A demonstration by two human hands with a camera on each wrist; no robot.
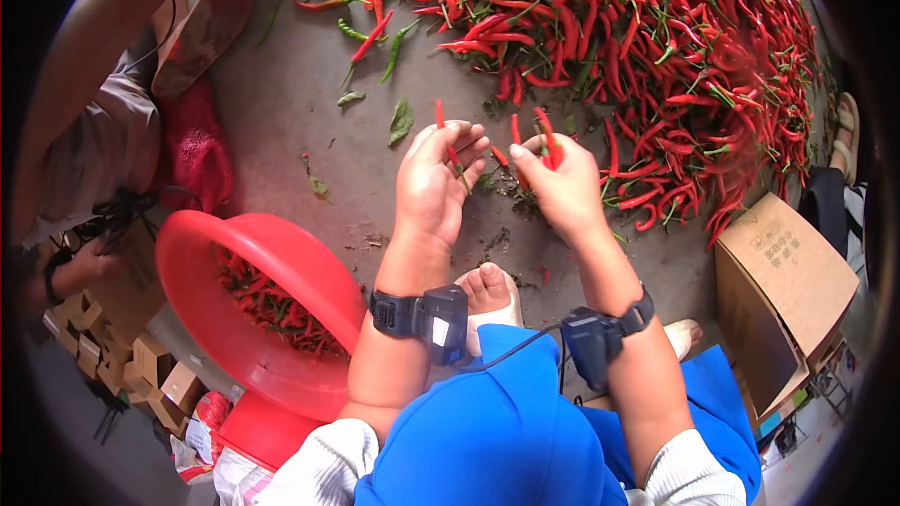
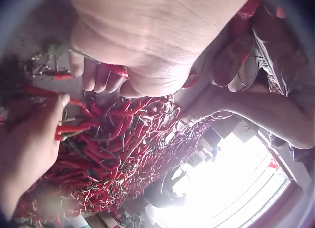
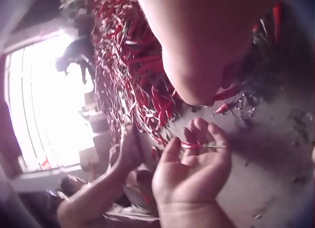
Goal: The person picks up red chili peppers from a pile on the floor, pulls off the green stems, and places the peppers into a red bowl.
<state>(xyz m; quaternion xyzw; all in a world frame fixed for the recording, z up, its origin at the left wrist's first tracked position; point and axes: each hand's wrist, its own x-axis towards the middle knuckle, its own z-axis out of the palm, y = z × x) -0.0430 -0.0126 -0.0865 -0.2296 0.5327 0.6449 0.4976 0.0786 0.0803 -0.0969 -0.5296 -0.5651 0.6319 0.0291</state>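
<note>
In the head view my left hand (image 1: 433, 183) is turned palm up, holding one red chili pepper (image 1: 440, 113) between thumb and fingers. The right wrist view shows that pepper (image 3: 192, 146) lying across the fingers, its green stem pointing outward. Beside it, my right hand (image 1: 565, 189) grips a few red chili peppers (image 1: 545, 122) whose tips stick up past the thumb and fingers. Both hands are above the floor, just in front of a large heap of red chili peppers (image 1: 656, 56).
A red plastic basin (image 1: 220, 347) with chili peppers (image 1: 272, 305) inside tilts at my left. A cardboard box (image 1: 787, 248) stands at the right. Leaves (image 1: 401, 120) and loose green peppers (image 1: 394, 54) lie on the concrete floor. Another person's arm (image 1: 103, 28) reaches in from the left.
</note>
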